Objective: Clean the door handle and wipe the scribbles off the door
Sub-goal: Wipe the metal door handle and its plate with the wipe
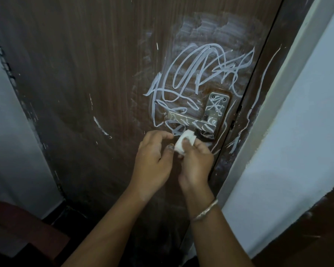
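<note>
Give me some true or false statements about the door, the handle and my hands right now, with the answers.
1. The right hand holds a white cloth. True.
2. The door handle is free of scribbles. False: white lines cross the lever and its plate.
3. The scribbles on the door are red. False: they are white.
4. A bracelet sits on the right wrist. True.
5. The left hand grips the handle. False: it is below it, beside the cloth.

single head-worn wide-angle view, looking forward and down at close range onto a dark door (85, 74), with the handle (193, 122) right of centre and both forearms entering from the bottom edge.
</note>
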Demonstrator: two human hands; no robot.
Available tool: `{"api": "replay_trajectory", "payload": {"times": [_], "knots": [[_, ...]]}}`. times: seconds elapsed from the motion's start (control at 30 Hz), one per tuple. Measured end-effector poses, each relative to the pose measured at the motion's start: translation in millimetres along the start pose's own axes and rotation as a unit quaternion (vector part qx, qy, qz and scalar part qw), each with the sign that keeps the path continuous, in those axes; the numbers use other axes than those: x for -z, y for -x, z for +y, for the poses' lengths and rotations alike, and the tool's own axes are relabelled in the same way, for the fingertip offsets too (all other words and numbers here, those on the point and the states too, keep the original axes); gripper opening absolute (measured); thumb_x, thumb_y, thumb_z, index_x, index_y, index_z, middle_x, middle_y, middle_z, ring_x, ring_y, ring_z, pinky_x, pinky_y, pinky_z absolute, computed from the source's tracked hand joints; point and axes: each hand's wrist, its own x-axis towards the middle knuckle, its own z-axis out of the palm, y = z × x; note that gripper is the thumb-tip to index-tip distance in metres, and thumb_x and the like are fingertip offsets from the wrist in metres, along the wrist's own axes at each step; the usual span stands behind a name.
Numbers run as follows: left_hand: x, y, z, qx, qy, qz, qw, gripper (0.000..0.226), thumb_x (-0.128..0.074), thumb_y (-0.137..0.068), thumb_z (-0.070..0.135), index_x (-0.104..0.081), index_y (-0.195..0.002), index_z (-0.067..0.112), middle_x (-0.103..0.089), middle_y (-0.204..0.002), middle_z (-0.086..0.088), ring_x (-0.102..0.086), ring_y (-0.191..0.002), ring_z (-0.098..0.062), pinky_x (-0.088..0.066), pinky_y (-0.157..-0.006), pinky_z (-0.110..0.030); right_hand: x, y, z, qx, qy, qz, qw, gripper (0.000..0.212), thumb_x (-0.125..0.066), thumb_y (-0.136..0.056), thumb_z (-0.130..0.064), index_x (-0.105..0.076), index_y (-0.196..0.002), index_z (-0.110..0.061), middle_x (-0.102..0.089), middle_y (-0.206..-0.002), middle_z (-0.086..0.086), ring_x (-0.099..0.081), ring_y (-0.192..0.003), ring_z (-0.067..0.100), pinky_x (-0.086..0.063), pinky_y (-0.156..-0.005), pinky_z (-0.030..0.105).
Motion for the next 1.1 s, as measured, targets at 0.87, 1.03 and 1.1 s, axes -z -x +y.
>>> {"api": "replay_trajectory", "payload": {"times": [0.87, 1.03, 1.1], "knots": [[-77.8, -58.8, -8.5, 0.188, 0.204, 0.025, 0.960, 0.019, -0.070, -0.078, 0.007, -0.068, -0.061, 0.015, -0.069, -0.067, -0.012, -0.064, -0.063, -0.024, -0.055, -0.066, -0.045, 46.3, 2.5, -27.8, 0.250, 0.179, -0.022, 0.951, 0.045, -0.061, -0.082, 0.007, -0.043, -0.113, -0.022, -0.063, -0.096, -0.002, -0.064, -0.076, 0.001, -0.053, -0.071, 0.017], [-76.0, -65.2, -3.4, 0.203, 0.301, 0.011, 0.932, 0.006, -0.066, -0.075, -0.005, -0.070, -0.075, -0.001, -0.069, -0.077, -0.020, -0.065, -0.071, -0.028, -0.054, -0.068, -0.042, 45.7, -1.8, -35.3, 0.262, 0.167, -0.023, 0.950, 0.043, -0.061, -0.083, 0.006, -0.043, -0.113, -0.020, -0.063, -0.093, 0.002, -0.063, -0.078, 0.013, -0.052, -0.068, 0.016], [-78.1, -60.9, -5.4, 0.182, 0.307, -0.001, 0.934, 0.004, -0.065, -0.079, -0.003, -0.068, -0.082, -0.005, -0.068, -0.079, -0.019, -0.063, -0.072, -0.025, -0.052, -0.067, -0.035, 45.5, -3.0, -35.6, 0.263, 0.169, -0.024, 0.950, 0.044, -0.061, -0.083, 0.005, -0.043, -0.114, -0.020, -0.063, -0.093, 0.001, -0.063, -0.077, 0.012, -0.052, -0.066, 0.015]]}}
